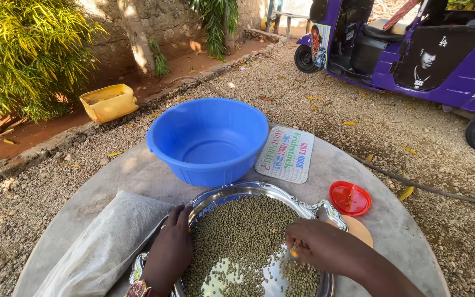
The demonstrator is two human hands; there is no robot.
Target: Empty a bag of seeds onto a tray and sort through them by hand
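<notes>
Right hand (325,247) pinches small green-brown lentils (243,236) on an ornate silver metal tray (325,210).
Its grip is clenched on a few grains; the left hand (170,250) rests loosely open on the tray's rim opposite. Beyond the grip stands a round blue plastic basin (209,137), with a red plastic lid (350,198) just beside it on the round grey counter (391,220).

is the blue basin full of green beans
No, the blue basin looks empty inside, while the green beans lie on the silver tray in front of it.
</notes>
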